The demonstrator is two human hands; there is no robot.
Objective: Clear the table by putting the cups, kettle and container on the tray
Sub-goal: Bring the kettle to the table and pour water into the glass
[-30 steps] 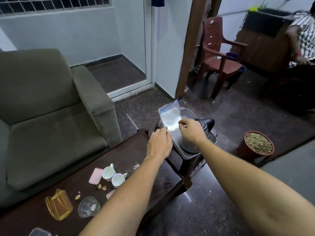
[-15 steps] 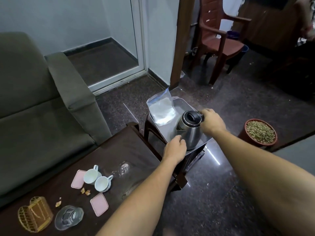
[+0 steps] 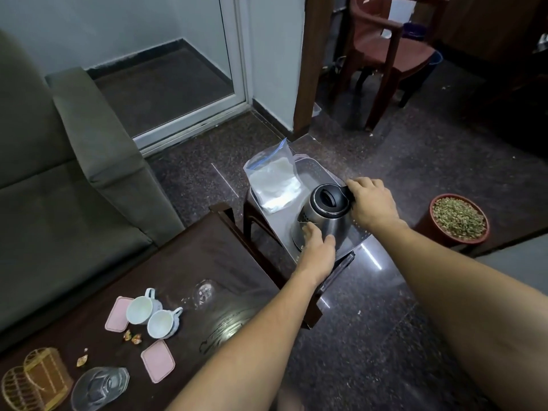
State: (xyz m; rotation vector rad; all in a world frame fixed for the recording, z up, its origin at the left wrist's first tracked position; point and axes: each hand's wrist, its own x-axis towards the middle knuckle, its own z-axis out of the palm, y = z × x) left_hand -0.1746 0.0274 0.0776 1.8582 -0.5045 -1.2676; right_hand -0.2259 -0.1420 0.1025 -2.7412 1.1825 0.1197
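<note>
On the far left a grey-green sofa (image 3: 59,173) is running along the dark wooden table (image 3: 184,262). At the table's near left end a woven basket (image 3: 35,378) and a clear glass dish (image 3: 99,387) are lying close together. Just beyond them two white cups (image 3: 141,310) are sitting side by side between two pink lids (image 3: 157,360) (a few small wrappers (image 3: 132,336) are lying beside them). Past the table's far end a metal tray (image 3: 314,173) is resting on a dark stand (image 3: 252,221), and a plastic bag (image 3: 274,179) of white powder is leaning over its far left corner. The steel kettle (image 3: 323,218) is standing upright on the tray's near part. The left hand (image 3: 315,250) is laying loosely spread fingers against the kettle's lower side, touching rather than clasping it. The right hand (image 3: 372,203) is curling around the kettle's black handle (image 3: 345,192). Further right a plant pot (image 3: 458,219) is standing on the floor.
</note>
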